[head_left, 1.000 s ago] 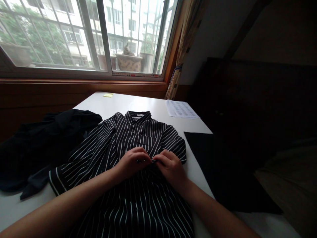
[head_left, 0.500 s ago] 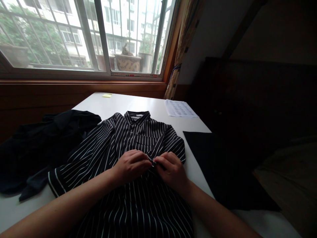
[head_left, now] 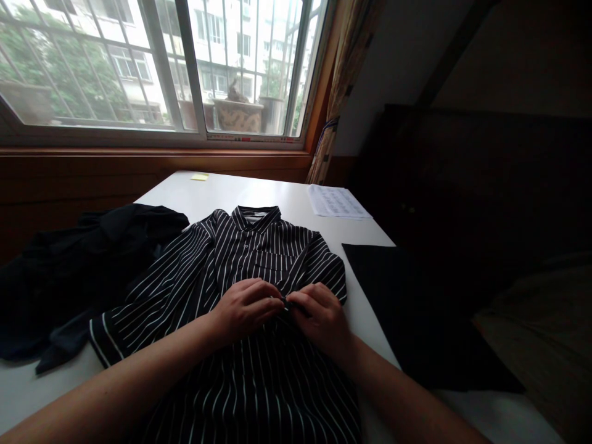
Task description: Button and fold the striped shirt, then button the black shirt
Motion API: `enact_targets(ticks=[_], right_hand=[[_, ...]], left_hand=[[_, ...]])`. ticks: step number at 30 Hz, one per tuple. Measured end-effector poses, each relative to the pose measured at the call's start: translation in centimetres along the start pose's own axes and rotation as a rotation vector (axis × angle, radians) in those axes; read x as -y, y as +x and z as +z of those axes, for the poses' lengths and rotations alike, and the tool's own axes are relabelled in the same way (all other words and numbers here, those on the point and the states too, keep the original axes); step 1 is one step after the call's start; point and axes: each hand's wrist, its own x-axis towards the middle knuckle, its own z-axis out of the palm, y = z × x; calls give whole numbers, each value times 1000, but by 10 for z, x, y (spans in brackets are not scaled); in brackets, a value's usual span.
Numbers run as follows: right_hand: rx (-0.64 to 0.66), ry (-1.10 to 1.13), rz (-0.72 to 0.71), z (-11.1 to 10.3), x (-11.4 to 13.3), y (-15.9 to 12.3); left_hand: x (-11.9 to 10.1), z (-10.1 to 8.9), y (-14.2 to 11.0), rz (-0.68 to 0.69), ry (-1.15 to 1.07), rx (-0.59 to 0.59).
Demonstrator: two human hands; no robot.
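A black shirt with thin white stripes [head_left: 198, 277] lies front up on the white table [head_left: 240, 188], collar toward the window. My left hand [head_left: 243, 309] and my right hand [head_left: 321, 316] rest on its chest and meet at the button line. The fingers of both are pinched together on the shirt's front edge, around a small button. The button itself is almost hidden between the fingertips.
A heap of black clothing [head_left: 78, 265] lies at the table's left. A flat black sheet [head_left: 416, 308] covers the right side. A printed paper [head_left: 337, 202] and a yellow sticky note [head_left: 200, 177] lie near the window sill. Dark furniture stands at the right.
Both hands stay pinched at the same spot on the button line; the fingers shifted only slightly. The camera view drifted a little.
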Motion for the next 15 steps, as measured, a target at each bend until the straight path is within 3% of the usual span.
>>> enact_targets(ticks=[15], right_hand=[[-39, 55, -55, -2, 2, 3]], left_hand=[[3, 2, -6, 55, 20, -8]])
